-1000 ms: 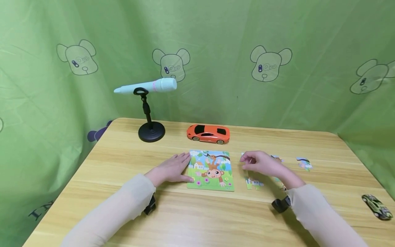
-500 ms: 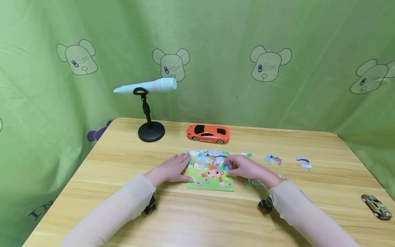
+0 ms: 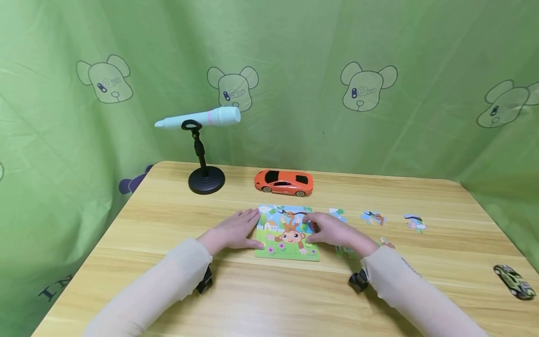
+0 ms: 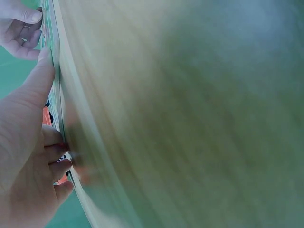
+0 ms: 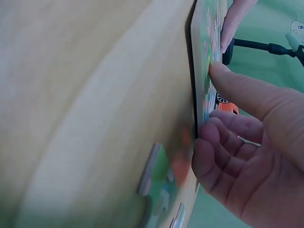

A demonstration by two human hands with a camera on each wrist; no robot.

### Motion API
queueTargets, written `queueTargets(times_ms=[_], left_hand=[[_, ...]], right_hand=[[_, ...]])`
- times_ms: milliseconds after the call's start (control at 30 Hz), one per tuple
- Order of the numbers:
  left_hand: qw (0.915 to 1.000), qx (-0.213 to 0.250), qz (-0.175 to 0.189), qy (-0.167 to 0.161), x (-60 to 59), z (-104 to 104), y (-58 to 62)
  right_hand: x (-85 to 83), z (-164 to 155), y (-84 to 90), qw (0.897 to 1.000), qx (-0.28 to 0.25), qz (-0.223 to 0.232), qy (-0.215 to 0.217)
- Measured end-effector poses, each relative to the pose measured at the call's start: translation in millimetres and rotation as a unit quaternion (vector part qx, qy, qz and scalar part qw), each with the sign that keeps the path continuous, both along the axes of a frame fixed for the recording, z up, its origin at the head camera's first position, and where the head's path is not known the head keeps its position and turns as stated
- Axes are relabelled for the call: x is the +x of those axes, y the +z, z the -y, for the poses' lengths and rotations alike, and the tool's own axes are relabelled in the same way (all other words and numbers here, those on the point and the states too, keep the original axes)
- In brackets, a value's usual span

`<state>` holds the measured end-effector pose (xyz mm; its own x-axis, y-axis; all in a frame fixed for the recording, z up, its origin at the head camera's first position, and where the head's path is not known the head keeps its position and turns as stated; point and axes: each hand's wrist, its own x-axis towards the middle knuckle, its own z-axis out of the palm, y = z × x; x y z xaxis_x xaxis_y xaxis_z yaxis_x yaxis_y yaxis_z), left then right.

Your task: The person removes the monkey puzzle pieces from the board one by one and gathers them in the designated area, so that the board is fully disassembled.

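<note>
I'm picking up the blue mic [image 3: 198,118] at far left, lying across the clip of its black stand [image 3: 204,179] near the table's [image 3: 261,290] back corner. Next comes the left hand [image 3: 234,230], palm down, fingers long and relaxed, grasping nothing: fingertips at the upper left edge of the puzzle [image 3: 283,234], thumb on its lower left corner. The puzzle lies flat on the middle of the table, its monkey picture facing up. Just behind it I see the orange car [image 3: 284,183], side-on. And here's the right hand [image 3: 332,232] at the puzzle's right edge, half curled, thumb and index finger apart, thumb tip on the picture; I can't tell whether it has hold of anything. Beyond it I get loose pieces [image 3: 374,218] spread on the wood, some partly hidden by that arm, and at far right the camouflage car [image 3: 514,282].
</note>
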<state>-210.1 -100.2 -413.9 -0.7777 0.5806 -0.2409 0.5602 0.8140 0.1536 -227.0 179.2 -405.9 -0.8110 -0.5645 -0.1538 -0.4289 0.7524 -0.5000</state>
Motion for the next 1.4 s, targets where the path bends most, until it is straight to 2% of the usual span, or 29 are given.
queueTargets(times_ms=[533,800,1000,1167,1400], left_hand=[[1.0000,0.001,0.001,0.000,-0.6,-0.6,-1.4],[1.0000,0.003,-0.005,-0.005,-1.7,0.3,-3.1],[0.9999,0.003,-0.008,-0.008,-2.7,0.1,-3.6],[1.0000,0.000,-0.004,-0.004,-2.8,0.0,-3.5],[1.0000,0.000,0.000,-0.001,-2.3,0.0,-2.6]], right_hand=[[1.0,0.5,2.1,1.000,0.009,-0.027,-0.007],[-0.3,2.0,1.5,1.000,0.002,-0.014,-0.011],[2.2,3.7,2.4,1.000,-0.005,-0.017,0.010],[3.9,4.5,3.7,1.000,-0.010,-0.001,0.027],[3.9,0.8,8.2,0.999,-0.015,0.010,0.031]])
